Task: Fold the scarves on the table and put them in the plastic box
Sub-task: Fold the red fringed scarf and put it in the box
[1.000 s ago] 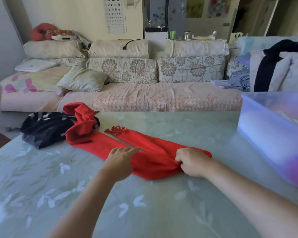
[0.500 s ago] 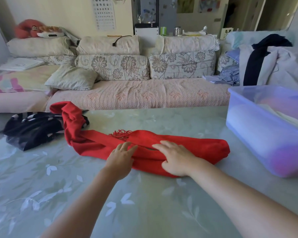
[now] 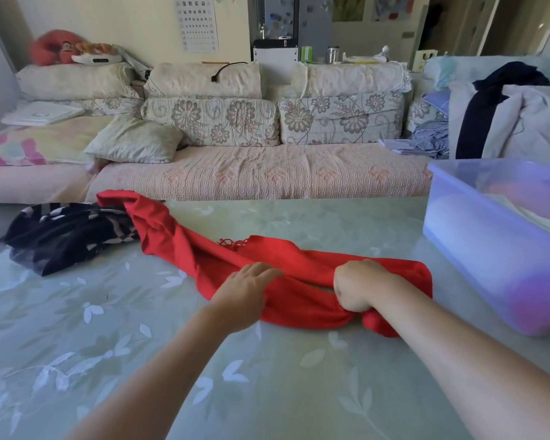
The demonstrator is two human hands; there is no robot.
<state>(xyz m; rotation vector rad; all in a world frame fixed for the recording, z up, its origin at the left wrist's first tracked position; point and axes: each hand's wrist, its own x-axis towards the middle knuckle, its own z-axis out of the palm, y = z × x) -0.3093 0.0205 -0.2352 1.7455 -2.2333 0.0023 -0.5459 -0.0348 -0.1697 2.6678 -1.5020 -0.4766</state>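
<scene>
I'm mid-fold on the red scarf (image 3: 294,309), doubled across the worktop's (image 3: 267,392) middle. My left hand (image 3: 245,293) rests on it, fingers straight; my right hand (image 3: 359,285) bunches its near edge in curled fingers. Next, I judge: fold it over again, then into the box (image 3: 489,249) at the right edge.

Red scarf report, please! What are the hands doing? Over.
Left hand flat on red scarf, right hand gripping its near edge. Scarf doubled over on table, not in box yet. Nothing between it and the box.
</scene>
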